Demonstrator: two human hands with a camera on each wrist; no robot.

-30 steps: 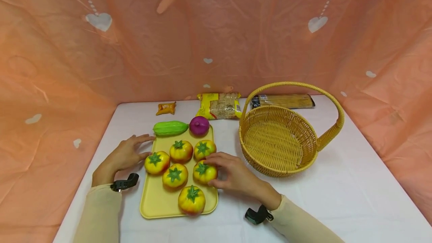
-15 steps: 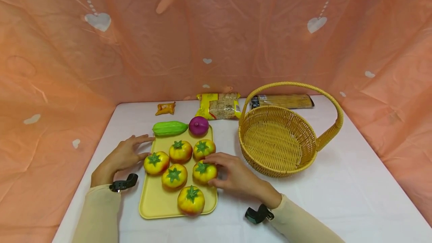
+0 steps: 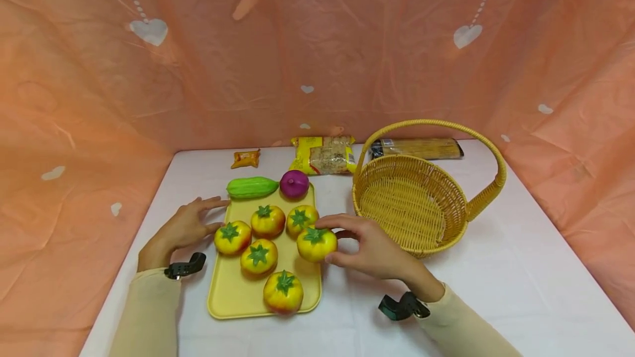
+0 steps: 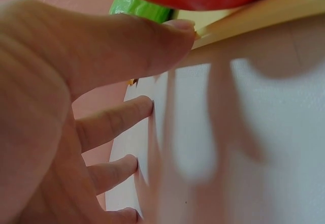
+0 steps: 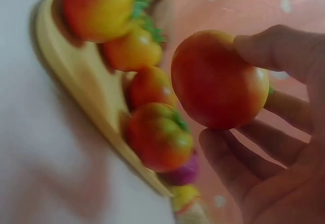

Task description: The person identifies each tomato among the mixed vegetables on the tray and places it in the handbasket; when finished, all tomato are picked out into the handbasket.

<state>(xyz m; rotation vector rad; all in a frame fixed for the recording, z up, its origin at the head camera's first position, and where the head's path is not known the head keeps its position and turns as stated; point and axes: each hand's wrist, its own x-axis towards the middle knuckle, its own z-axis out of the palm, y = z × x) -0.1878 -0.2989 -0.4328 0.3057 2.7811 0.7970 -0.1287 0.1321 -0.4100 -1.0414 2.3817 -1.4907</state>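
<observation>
six yellow-red tomatoes (image 3: pixel 283 292), one green gourd (image 3: pixel 252 187) and one purple onion (image 3: pixel 294 184) are seen with one tray (image 3: pixel 233 293), one wicker basket (image 3: pixel 401 211), one small orange packet (image 3: pixel 245 158), one yellow bag (image 3: pixel 324 157) and one long pack (image 3: pixel 421 149) on one table (image 3: pixel 511 280), alongside one left hand (image 3: pixel 187 227), one right hand (image 3: pixel 371 248) and two wrist cameras (image 3: pixel 184 268).

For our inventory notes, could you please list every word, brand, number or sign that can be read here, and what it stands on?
No text can be read.
Yellow bag: print too small.
Orange packet: print too small.
Long pack: label too small.
Backdrop: white hearts, no words.
</observation>
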